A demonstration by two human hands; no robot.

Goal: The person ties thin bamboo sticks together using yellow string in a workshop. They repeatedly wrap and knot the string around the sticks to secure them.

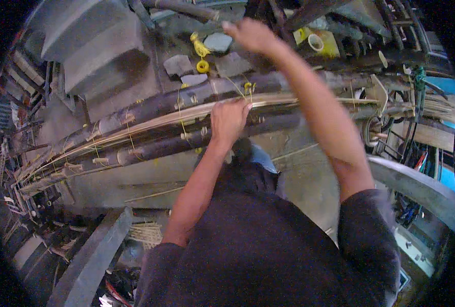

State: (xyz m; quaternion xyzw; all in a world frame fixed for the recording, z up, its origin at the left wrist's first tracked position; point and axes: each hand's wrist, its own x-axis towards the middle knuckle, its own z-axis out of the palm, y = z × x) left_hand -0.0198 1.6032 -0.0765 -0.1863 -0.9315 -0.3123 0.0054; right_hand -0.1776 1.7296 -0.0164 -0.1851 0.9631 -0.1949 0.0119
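Observation:
A long bundle of thin pale strips, which look like split bamboo or cane, runs lengthwise between two dark poles. My left hand is closed around it near the middle, thumb toward the right. Just past that thumb, a thin yellow string loops about the bundle and the far pole. My right hand is raised beyond the far pole, arm stretched out. Its fingers are drawn together and slightly blurred; what they hold, if anything, cannot be made out. More thin ties hang across the bundle farther left.
Behind the far pole lie a yellow ring-shaped roll, a hank of yellow string and flat grey stones. A grey stepped block stands at the far left. The near pole runs in front of my body.

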